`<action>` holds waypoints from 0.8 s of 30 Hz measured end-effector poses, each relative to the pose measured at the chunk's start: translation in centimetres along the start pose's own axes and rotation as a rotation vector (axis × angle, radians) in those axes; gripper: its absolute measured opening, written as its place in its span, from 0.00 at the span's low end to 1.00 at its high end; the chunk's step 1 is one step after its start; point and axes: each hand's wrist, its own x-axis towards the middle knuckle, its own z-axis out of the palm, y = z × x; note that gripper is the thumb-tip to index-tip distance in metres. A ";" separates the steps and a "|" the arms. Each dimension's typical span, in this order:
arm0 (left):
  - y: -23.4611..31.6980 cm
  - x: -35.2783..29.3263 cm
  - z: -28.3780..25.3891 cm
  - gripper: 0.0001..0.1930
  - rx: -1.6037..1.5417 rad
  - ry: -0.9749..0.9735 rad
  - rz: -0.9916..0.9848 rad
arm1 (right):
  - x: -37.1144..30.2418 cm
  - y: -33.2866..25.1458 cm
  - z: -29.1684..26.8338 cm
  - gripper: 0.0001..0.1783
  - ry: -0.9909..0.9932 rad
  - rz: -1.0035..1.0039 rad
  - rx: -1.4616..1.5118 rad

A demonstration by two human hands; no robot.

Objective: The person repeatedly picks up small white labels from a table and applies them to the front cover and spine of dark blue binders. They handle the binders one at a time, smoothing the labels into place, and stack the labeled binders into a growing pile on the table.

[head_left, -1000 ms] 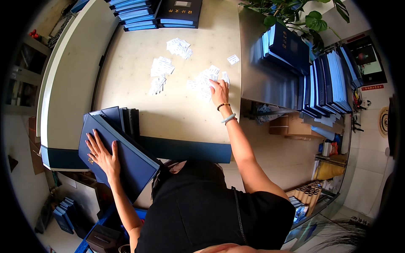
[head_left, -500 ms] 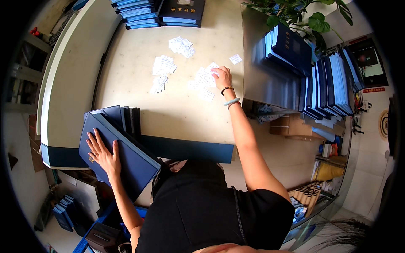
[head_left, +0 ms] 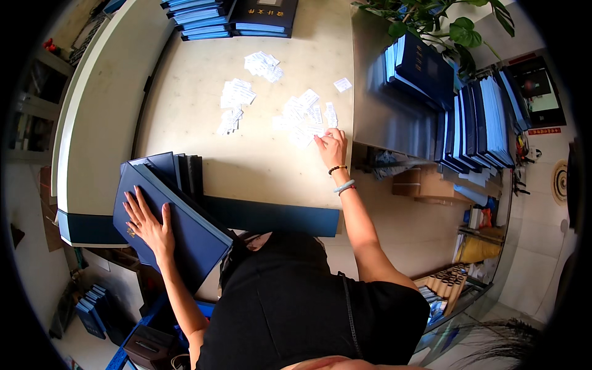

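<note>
My left hand [head_left: 150,225] lies flat with spread fingers on the cover of a dark blue binder [head_left: 197,246], which leans tilted at the table's near left corner. More dark binders stand behind it. My right hand [head_left: 332,147], with bracelets on the wrist, is at the near right edge of a loose pile of small white paper slips [head_left: 296,112]. Its thumb and fingers are bent together on the edge of a slip [head_left: 318,131], partly hidden by the fingertips. One slip [head_left: 331,115] lies just beyond the hand, and a single slip [head_left: 342,84] sits farther right.
Two other slip piles [head_left: 237,94] [head_left: 264,65] lie left of and beyond this one on the pale table [head_left: 203,68]. Binder stacks [head_left: 262,18] stand at the far edge. To the right, more binders [head_left: 425,71] rest on a metal surface [head_left: 388,117] beside a leafy plant [head_left: 465,32].
My right hand has moved nearer to me and slightly right, from the top of the slip pile to its near edge. A slip now lies where it was. My left hand stays on the binder.
</note>
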 end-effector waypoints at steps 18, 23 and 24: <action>0.0 0.0 -0.3 0.40 -0.066 0.015 -0.016 | 2.3 2.3 3.0 0.19 -0.154 0.374 0.227; -2.0 0.0 0.0 0.32 -0.394 0.010 -0.028 | 4.1 -4.9 0.5 0.24 0.164 0.261 0.525; -2.4 -0.1 -0.2 0.33 -0.514 0.020 -0.049 | 4.9 -10.0 -2.1 0.24 0.173 0.177 0.524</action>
